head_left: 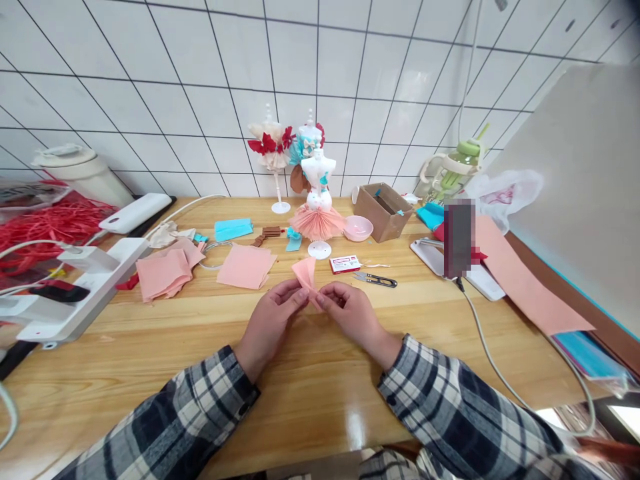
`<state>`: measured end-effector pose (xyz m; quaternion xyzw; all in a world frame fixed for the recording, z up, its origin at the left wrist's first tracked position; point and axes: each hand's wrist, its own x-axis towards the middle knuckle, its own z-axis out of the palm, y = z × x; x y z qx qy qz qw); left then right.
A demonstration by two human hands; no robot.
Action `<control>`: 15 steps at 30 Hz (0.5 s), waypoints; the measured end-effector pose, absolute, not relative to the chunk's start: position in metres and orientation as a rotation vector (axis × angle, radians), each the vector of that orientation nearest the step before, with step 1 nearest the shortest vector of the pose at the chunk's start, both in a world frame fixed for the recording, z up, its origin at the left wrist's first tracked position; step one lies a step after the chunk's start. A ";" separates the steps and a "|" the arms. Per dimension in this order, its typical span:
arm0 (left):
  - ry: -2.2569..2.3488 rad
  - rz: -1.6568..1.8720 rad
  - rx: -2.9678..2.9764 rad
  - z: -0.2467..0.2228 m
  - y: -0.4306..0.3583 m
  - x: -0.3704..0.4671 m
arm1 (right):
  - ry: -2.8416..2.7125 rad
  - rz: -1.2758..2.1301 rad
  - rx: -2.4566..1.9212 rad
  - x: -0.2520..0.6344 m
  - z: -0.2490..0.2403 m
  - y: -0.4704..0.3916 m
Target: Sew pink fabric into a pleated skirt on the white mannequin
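Note:
A small piece of pink crepe paper (306, 273), gathered narrow at its lower end and fanned out at the top, is held above the middle of the wooden table (200, 347). My left hand (275, 319) pinches it from the left, and my right hand (353, 313) pinches its lower end from the right. Just behind stands a small white dress form (319, 175) with a pleated pink skirt (320, 222). Pink paper squares (246, 266) lie to the left of my hands. A box with a red edge (345, 264) and thread snips (376, 279) lie to the right.
Two decorated dress forms (269, 143) stand near the tiled wall. Right of centre are a pink bowl (359, 228) and a cardboard box (384, 212). A power strip (85, 293) and more pink paper (165, 273) lie left; a cable (483, 337) runs along the right.

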<state>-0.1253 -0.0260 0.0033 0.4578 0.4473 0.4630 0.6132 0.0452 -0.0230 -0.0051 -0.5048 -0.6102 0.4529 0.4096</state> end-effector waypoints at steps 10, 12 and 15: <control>1.022 1.144 0.807 0.000 -0.024 -0.128 | -1.566 1.234 -1.239 0.043 -0.010 -0.022; 1.039 1.168 0.767 0.000 -0.023 -0.129 | -1.643 1.160 -1.294 0.044 -0.011 -0.022; 1.066 1.111 0.910 0.005 -0.024 -0.128 | -1.741 0.985 -1.284 0.046 -0.009 -0.023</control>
